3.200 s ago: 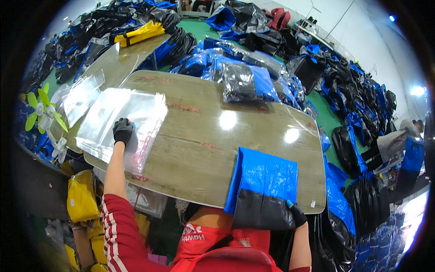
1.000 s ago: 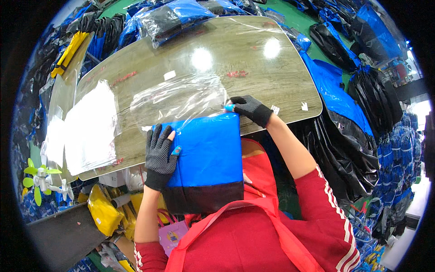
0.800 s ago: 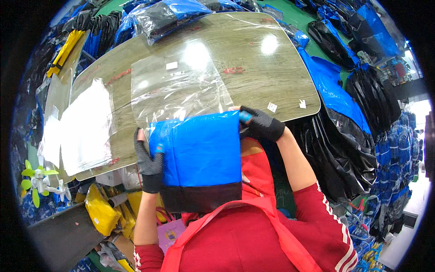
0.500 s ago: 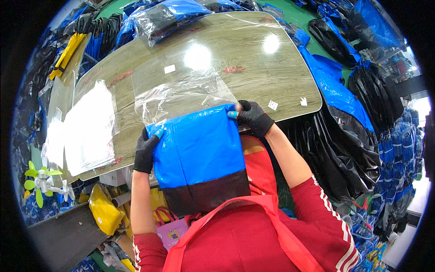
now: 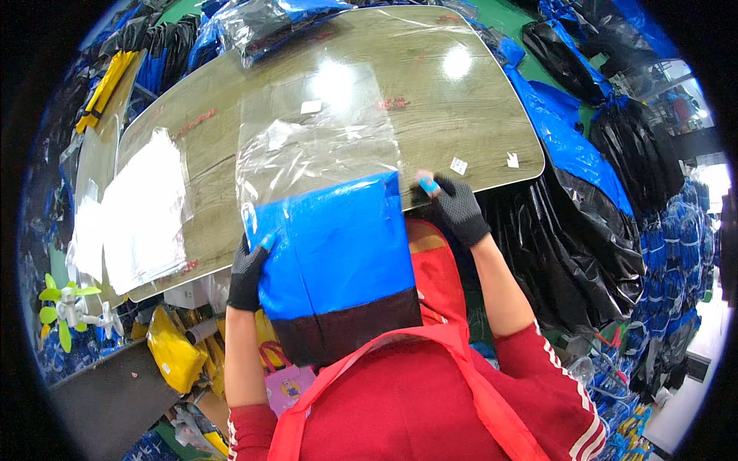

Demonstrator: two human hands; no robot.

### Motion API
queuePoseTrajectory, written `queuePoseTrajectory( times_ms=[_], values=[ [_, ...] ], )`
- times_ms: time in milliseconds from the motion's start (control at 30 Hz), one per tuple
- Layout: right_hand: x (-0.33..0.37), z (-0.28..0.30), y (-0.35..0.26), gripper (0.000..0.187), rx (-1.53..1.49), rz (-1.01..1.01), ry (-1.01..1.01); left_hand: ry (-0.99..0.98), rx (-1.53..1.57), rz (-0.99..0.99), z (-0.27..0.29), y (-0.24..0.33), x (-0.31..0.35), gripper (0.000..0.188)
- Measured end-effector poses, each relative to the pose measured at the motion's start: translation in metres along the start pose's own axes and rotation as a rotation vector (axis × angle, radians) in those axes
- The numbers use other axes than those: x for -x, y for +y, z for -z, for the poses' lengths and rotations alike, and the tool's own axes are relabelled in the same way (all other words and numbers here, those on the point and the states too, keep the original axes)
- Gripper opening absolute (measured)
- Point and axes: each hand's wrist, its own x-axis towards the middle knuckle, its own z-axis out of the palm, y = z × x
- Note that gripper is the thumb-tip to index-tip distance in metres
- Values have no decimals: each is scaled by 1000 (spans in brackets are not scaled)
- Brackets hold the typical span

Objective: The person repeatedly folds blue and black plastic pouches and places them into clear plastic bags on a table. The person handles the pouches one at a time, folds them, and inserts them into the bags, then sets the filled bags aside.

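A folded piece of blue and black sheet material (image 5: 334,246) lies over the table's near edge and hangs toward me. My left hand (image 5: 248,269), in a black glove with a blue thumb covering, is closed on its left edge, thumb on top. Right of its upper corner, my right hand (image 5: 460,207) is off the material. Its fingers look loosely apart and empty, the tips slightly blurred. A clear plastic bag (image 5: 319,146) lies flat on the table above the blue part and meets its upper edge. Whether the material is inside the bag I cannot tell.
The wood-patterned table (image 5: 469,107) has a stack of white glossy sheets (image 5: 146,215) at left and small white labels (image 5: 458,165). Black and blue sheeting (image 5: 569,253) hangs at right. A small green-bladed fan (image 5: 69,311) and a yellow bundle (image 5: 175,349) stand at lower left.
My right hand has let go of the upper right corner and moved right. The clear bag is spread flatter. My left hand keeps its hold.
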Motion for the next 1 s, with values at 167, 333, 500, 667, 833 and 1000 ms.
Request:
queuePoseTrajectory(
  times_ms=[167, 333, 500, 667, 833, 1000],
  values=[
    [29, -34, 5, 76, -127, -111, -408, -118, -140, -51, -9, -20, 37, 63],
    [100, -5, 68, 69, -200, -3, -289, -44, -25, 50, -29, -65, 88, 66],
    [77, 31, 106, 65, 358, -299, -381, -134, -416, -151, -50, -72, 67, 42],
    [42, 28, 74, 49, -134, 13, -231, -97, -392, -70, -18, -42, 14, 46],
    [67, 6, 36, 50, -130, -249, -178, -50, -258, -323, -31, -74, 30, 57],
    [152, 15, 56, 72, -269, -296, -454, 52, 109, 28, -44, -115, 115, 58]
  ],
)
